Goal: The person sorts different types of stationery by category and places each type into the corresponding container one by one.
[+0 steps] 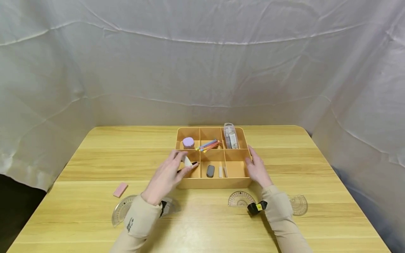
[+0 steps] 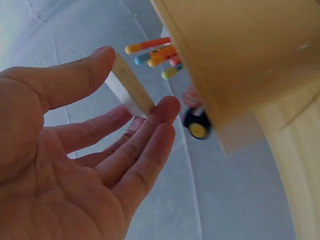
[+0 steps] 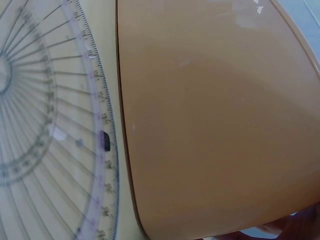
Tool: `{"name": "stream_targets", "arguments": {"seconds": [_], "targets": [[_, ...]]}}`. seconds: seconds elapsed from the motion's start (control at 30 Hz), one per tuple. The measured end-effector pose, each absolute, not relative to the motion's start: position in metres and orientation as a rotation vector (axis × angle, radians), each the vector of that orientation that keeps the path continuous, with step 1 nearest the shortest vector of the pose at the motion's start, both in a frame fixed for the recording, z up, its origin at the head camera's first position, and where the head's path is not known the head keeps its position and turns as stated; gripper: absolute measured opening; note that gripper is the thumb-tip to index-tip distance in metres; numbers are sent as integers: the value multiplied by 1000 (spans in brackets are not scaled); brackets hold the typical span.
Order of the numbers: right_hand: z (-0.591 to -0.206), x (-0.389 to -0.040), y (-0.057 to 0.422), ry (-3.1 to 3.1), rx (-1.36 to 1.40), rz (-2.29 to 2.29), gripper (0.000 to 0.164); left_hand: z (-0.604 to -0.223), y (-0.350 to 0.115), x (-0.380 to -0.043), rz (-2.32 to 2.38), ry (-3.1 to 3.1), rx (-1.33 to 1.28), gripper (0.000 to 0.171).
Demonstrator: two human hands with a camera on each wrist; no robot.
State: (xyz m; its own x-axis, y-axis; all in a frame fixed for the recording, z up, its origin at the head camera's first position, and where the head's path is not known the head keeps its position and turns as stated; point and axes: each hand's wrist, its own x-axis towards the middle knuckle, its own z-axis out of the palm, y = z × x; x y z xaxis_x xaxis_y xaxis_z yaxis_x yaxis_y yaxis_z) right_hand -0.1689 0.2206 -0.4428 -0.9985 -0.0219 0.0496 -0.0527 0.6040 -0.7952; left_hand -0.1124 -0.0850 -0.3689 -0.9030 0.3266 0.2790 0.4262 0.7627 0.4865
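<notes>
A small white eraser (image 2: 131, 87) is pinched between the thumb and fingers of my left hand (image 1: 166, 172). That hand is over the front-left compartment of a tan divided organizer box (image 1: 213, 183). Below the eraser lies a slim pink and black item (image 1: 195, 164), partly covered by the fingers. My right hand (image 1: 257, 171) grips the box's right side wall, its thumb at the rim; the right wrist view shows mostly the box's outer wall (image 3: 215, 120). In the front-middle compartment are a grey oval eraser (image 1: 210, 171) and a narrow white piece (image 1: 220, 172).
The back compartments hold a lilac round container (image 1: 188, 142), several coloured pens (image 1: 209, 145) and a clear case (image 1: 231, 137). A pink eraser (image 1: 120, 189) lies at left. Several clear protractors, one (image 1: 241, 199) in front of the box, lie on the wooden table (image 1: 202, 225).
</notes>
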Motion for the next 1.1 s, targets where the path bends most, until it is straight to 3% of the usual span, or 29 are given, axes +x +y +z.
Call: {"name": "stream_targets", "arguments": {"seconds": [0.37, 0.63, 0.83, 1.1], "targets": [[-443, -169, 222, -2803, 49, 1375, 56, -364, -61, -116, -531, -2753, -739, 33], [-445, -170, 223, -2800, 52, 1378, 56, -368, -40, -122, -407, -2764, -827, 31], [-445, -170, 223, -2810, 48, 1374, 57, -368, -27, -128, -336, -2775, -893, 13], [-442, -169, 221, -2808, 39, 1377, 56, -367, -9, -135, -289, -2907, -877, 3]]}}
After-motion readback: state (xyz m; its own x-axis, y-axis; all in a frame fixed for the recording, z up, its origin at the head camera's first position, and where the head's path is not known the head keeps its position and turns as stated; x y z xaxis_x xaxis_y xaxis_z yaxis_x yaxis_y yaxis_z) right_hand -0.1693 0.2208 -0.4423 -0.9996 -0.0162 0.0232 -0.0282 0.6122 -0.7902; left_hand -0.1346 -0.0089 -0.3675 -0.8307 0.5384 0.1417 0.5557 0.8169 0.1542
